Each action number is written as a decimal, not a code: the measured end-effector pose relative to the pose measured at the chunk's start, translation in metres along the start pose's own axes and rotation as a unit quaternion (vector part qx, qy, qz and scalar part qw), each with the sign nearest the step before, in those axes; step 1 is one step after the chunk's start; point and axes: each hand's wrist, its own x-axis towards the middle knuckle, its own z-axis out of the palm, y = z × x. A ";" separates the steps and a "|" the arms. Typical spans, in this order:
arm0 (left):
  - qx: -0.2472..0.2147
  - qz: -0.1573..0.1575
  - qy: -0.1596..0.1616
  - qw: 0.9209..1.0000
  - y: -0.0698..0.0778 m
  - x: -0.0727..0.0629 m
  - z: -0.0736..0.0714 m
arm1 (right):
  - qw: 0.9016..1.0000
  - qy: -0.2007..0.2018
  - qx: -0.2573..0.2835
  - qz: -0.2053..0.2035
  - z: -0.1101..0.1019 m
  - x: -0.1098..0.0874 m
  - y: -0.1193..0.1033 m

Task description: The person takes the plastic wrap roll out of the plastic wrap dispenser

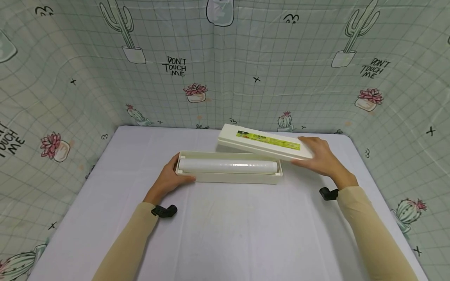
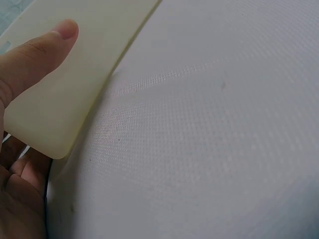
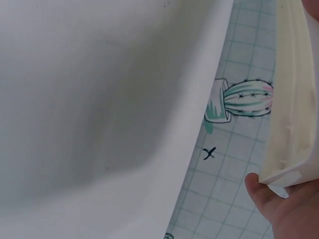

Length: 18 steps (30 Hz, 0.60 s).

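Note:
A long cream plastic wrap box (image 1: 232, 178) lies without its lid on the white table, a white roll of plastic wrap (image 1: 225, 165) inside it. My left hand (image 1: 169, 177) grips the box's left end; in the left wrist view the thumb lies along the front wall of the box (image 2: 84, 84) and the other fingers are round the end. The cream lid (image 1: 228, 136), with a green and yellow label, is held by its right end in my right hand (image 1: 321, 158). It is tilted above and behind the box, overlapping its back right corner. The right wrist view shows the lid's hollow underside (image 3: 291, 99).
A white cloth covers the table (image 1: 225, 234). Behind and on both sides hangs a grid-patterned curtain (image 1: 225, 58) with cactus drawings, meeting the table's back edge not far behind the lid. A black wrist camera (image 1: 164, 211) sits on the left wrist, with another on the right.

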 end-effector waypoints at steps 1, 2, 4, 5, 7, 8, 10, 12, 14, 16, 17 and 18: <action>0.002 0.001 0.001 1.000 -0.003 0.001 0.000 | 1.000 0.002 0.001 0.002 -0.001 -0.001 0.002; 0.004 0.002 0.003 1.000 -0.008 0.004 0.001 | 1.000 0.004 -0.001 0.003 -0.003 -0.003 0.003; 0.006 0.007 0.008 1.000 -0.017 0.008 0.001 | 1.000 0.007 -0.003 0.009 -0.006 -0.005 0.007; 0.006 0.010 0.010 1.000 -0.022 0.010 0.001 | 1.000 0.008 -0.003 0.011 -0.008 -0.006 0.008; 0.008 0.016 0.013 1.000 -0.031 0.014 0.001 | 1.000 0.012 -0.005 0.015 -0.011 -0.008 0.013; 0.008 0.016 0.013 1.000 -0.032 0.015 0.001 | 1.000 0.014 -0.006 0.017 -0.012 -0.010 0.015; 0.008 0.015 0.012 1.000 -0.031 0.015 0.002 | 1.000 0.017 -0.005 0.023 -0.014 -0.012 0.020; 0.007 0.014 0.011 1.000 -0.032 0.016 0.002 | 0.999 0.023 -0.006 0.024 -0.016 -0.014 0.024; 0.006 0.012 0.011 1.000 -0.032 0.017 0.001 | 0.999 0.024 -0.005 0.031 -0.018 -0.016 0.028; 0.002 0.013 0.011 1.000 -0.033 0.017 0.001 | 0.999 0.024 -0.003 0.037 -0.019 -0.018 0.031; 0.000 0.014 0.011 1.000 -0.033 0.016 0.001 | 0.999 0.024 -0.002 0.039 -0.019 -0.019 0.033; 0.001 0.015 0.010 1.000 -0.032 0.016 0.001 | 0.999 0.023 -0.002 0.043 -0.020 -0.020 0.035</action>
